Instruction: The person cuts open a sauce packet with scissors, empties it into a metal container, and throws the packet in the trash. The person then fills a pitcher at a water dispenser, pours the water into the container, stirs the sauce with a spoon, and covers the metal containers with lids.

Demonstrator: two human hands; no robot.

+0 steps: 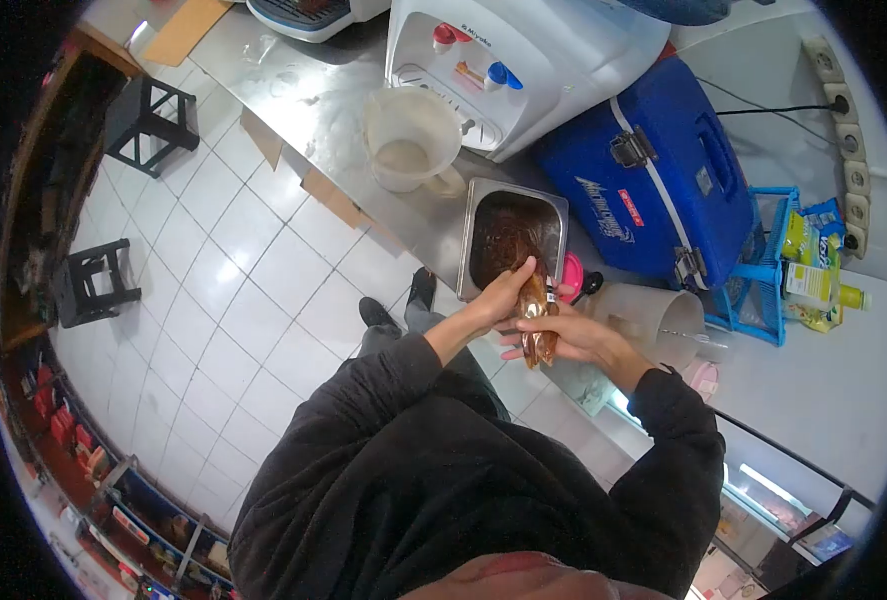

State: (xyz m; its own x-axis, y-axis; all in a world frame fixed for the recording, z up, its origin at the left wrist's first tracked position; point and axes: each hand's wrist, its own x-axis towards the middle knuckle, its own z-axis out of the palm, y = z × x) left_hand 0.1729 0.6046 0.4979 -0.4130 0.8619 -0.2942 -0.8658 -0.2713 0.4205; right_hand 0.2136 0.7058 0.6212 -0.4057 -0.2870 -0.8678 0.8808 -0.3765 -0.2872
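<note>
A clear plastic bag [535, 300] smeared with brown paste hangs over the near edge of a steel food pan [468, 265]. My left hand [501, 297] grips the bag from the left, thumb pointing up along it. From the right, my right hand [571, 332] closes on the lower part of the bag, thumb across its front. Dark brown paste [508, 235] coats the inside of the pan, and the bag's upper end reaches over it. Some fingers of both hands are hidden behind the bag.
A cloudy plastic jug [413, 135] stands left of the pan, before a white water dispenser [523, 60]. To the right are a blue cooler box [643, 180], a pink round item [571, 272], a translucent tub [648, 315] and a blue basket [763, 270]. Black stools [153, 125] stand on the tiled floor.
</note>
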